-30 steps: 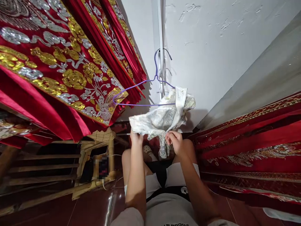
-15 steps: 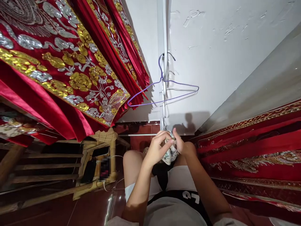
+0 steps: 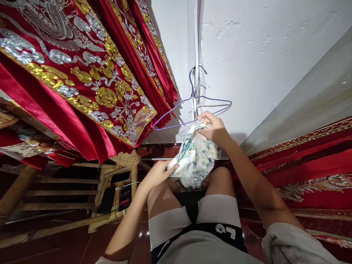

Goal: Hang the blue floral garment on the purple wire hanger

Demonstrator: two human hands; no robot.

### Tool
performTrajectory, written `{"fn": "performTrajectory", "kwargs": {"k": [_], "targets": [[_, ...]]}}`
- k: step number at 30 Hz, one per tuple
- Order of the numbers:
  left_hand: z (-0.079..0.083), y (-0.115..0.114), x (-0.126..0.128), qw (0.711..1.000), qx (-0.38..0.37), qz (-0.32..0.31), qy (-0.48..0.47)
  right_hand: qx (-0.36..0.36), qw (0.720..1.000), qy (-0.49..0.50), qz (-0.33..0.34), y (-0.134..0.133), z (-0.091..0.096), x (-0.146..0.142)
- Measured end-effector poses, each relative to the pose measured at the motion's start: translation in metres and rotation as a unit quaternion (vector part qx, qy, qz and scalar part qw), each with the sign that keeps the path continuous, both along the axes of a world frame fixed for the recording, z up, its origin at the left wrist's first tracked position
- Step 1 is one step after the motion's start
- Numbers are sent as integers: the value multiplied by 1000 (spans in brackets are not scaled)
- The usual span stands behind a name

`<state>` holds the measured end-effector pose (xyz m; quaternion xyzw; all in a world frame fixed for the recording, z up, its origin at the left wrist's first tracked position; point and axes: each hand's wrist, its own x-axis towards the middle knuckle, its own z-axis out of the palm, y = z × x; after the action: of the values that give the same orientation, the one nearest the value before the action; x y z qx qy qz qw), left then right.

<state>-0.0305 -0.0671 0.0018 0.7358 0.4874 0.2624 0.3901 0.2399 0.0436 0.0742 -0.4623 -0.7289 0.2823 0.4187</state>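
Note:
A white cloth with a blue, green and yellow floral print (image 3: 196,157) hangs spread between my hands, above my knees; its garment type I cannot make out. My right hand (image 3: 213,126) pinches its upper edge, just under the purple hanger. Lower down, my left hand (image 3: 158,172) grips the cloth's left edge between thumb and fingers. The purple wire hanger (image 3: 173,109) hangs by its hook from a white vertical strip (image 3: 196,44) on the wall and carries nothing. The cloth's lower part falls in folds.
Red cloths with gold and silver sequins (image 3: 107,97) hang at the upper left. More red embroidered fabric (image 3: 316,172) lines the right side. A bamboo chair (image 3: 125,158) at left holds phones (image 3: 125,197) with a white cable. A white wall (image 3: 247,73) stands ahead.
The cloth, bunched small between my hands before, is now spread out. My right hand has risen toward the hanger, while my left has moved left and slightly lower.

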Motion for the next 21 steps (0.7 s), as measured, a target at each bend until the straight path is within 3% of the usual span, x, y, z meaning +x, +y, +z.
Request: {"fn": "performTrajectory", "kwargs": {"k": [3, 6, 9, 11, 13, 16, 18, 21], "targets": [[25, -10, -18, 989, 86, 84, 89, -24, 1000, -13, -11, 28, -25, -7], [40, -19, -28, 968, 110, 97, 203, -66, 998, -19, 10, 37, -49, -14], [36, -19, -37, 951, 94, 74, 285, -95, 995, -38, -1, 30, -56, -14], [27, -12, -44, 945, 88, 70, 307, -69, 996, -60, -3, 22, -55, -11], [18, -2, -53, 949, 81, 86, 292, -13, 997, -81, 5, 14, -54, -3], [15, 16, -61, 968, 84, 169, 163, 43, 994, -104, -18, 1, -55, 14], [23, 26, -63, 966, 119, 222, 60, 43, 994, -100, -32, -8, -53, 28], [46, 41, -54, 954, 185, 237, 14, 34, 998, -50, -5, -19, -44, 44]]}}
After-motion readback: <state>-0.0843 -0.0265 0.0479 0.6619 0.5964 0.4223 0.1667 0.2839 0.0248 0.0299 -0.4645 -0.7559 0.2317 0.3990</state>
